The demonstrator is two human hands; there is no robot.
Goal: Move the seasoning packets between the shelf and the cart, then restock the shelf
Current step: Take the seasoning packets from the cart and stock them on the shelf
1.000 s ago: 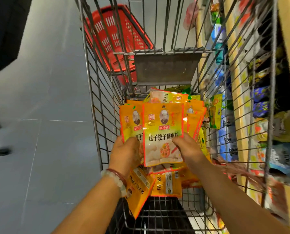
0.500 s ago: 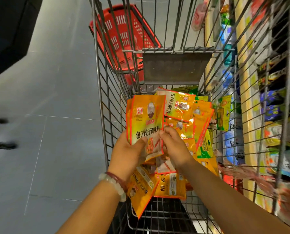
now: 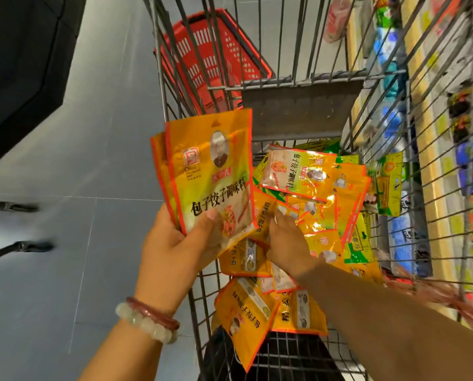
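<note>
seasoning packets point(image 3: 311, 204) lie heaped in the wire cart point(image 3: 411, 149), shelf point(image 3: 436, 188) on my right. my left hand point(image 3: 175, 243) grips a small upright stack of packets point(image 3: 210, 171), thumb across the front. my right hand point(image 3: 287, 237) reaches into the heap, fingertips on a packet; can't tell if it pinches.

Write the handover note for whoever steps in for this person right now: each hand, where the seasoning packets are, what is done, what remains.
Left hand: grips a small stack of orange packets, held upright over the cart's left edge.
Right hand: down among the loose packets in the cart; grip unclear.
Done: several packets gathered.
Left: collect the rest, then restock the shelf on the right.
</note>
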